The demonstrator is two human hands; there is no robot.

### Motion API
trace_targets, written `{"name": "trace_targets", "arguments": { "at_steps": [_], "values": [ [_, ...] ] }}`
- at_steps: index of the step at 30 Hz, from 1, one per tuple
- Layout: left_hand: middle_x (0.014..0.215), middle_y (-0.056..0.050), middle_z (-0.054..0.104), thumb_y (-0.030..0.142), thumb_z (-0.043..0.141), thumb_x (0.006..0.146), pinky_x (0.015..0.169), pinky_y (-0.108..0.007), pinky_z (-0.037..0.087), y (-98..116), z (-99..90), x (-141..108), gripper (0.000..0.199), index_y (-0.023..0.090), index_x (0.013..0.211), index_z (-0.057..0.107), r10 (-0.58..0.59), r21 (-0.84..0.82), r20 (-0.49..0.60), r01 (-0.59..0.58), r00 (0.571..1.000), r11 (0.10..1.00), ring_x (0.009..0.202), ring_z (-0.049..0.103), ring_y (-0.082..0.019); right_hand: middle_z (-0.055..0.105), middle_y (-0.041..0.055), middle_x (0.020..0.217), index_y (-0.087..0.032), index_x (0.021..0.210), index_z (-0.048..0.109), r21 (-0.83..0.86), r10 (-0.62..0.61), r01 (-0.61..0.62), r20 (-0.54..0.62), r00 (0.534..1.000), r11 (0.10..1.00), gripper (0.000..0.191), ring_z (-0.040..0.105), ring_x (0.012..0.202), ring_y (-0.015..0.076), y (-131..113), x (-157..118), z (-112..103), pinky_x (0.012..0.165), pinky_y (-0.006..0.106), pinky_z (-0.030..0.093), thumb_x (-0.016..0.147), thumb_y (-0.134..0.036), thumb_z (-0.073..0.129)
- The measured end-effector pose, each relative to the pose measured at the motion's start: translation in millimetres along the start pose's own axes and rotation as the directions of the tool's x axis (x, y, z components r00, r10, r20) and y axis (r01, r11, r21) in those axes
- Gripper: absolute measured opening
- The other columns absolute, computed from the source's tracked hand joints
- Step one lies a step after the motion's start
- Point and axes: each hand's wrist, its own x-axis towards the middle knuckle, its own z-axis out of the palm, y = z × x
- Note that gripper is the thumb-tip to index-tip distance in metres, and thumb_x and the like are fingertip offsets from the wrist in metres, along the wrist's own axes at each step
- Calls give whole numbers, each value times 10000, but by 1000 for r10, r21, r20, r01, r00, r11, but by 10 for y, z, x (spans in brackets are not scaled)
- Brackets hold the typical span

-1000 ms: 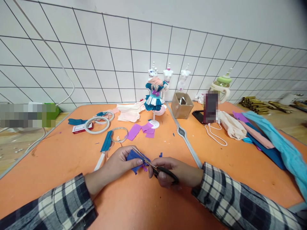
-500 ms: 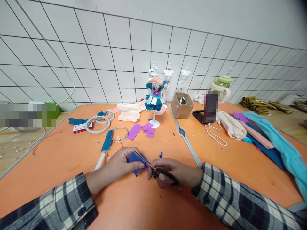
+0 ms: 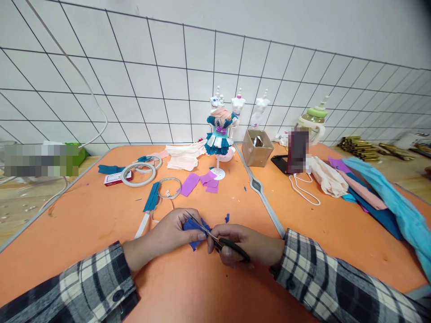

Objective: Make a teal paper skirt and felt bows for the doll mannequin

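Note:
Just above the orange table (image 3: 168, 287), my left hand (image 3: 178, 231) pinches a folded piece of blue crepe paper (image 3: 191, 229) between thumb and fingers. Black-handled scissors (image 3: 232, 249) are gripped in my right hand (image 3: 244, 242), their blades pointing left across the blue piece. Whether the blades are cutting into it or lie over it, I cannot tell. A small blue scrap (image 3: 227, 218) lies beyond my right hand. Purple pieces (image 3: 190, 184) are spread farther back, near a small mannequin in a teal and white dress (image 3: 218, 134).
Tape rolls (image 3: 138, 174), a small red and white box (image 3: 114, 178) and a teal strip (image 3: 151, 196) lie at left. A cardboard box (image 3: 257, 152) and a propped phone (image 3: 298, 151) stand at back right. Long coloured sheets (image 3: 380, 193) cover the right side.
The blue piece has shifted slightly within my left hand, and the purple bit seen beneath it before no longer shows. The whole view has moved a little; both hands keep their hold.

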Motion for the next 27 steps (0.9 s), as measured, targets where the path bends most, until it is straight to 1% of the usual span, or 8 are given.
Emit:
{"name": "trace_targets", "arguments": {
  "at_steps": [5,9,14,18,24,27],
  "values": [
    [579,-39,700,505,835,618,452,-206,445,23,13,2,436,160,633,569,-21,1,-5,21,1000,1000,473,603,-126,473,-45,687,-177,1053,545,-26,-30,30,7,1000,999,383,408,540,64,3,11,9,352,115,283,837,-470,665],
    [592,-53,708,494,841,614,457,-214,447,33,18,0,431,154,649,577,-27,7,-9,27,1000,1000,483,617,-139,454,-58,675,-178,1032,559,-14,-12,12,0,1000,1000,353,379,520,49,16,18,2,352,105,277,826,-434,687],
    [589,-42,696,497,836,627,462,-210,442,-12,12,-4,433,150,661,580,-22,18,9,22,1000,1000,486,610,-131,475,-54,679,-174,1045,565,-36,-2,2,0,1000,999,346,407,529,56,23,19,-10,356,114,291,828,-416,684],
    [581,-35,689,491,825,648,466,-209,443,-57,4,2,435,153,654,552,-4,7,30,4,1000,1000,493,610,-130,470,-65,654,-170,1008,573,-12,11,-11,1,1000,1000,327,363,489,45,11,17,-5,339,115,269,817,-404,697],
    [594,-34,697,447,824,656,475,-207,444,-41,-3,-3,395,141,682,574,-46,36,48,45,998,998,503,613,-125,485,-62,661,-175,1016,575,-14,7,-7,-6,1000,1000,293,394,499,53,15,24,-1,341,120,279,826,-370,683],
    [600,-46,708,427,815,665,475,-212,442,-42,2,-12,387,156,664,539,-43,22,42,42,998,999,511,622,-135,484,-69,641,-172,993,577,-17,48,-48,-19,999,999,248,368,461,43,8,35,6,344,124,271,827,-330,669]
  ]
}}
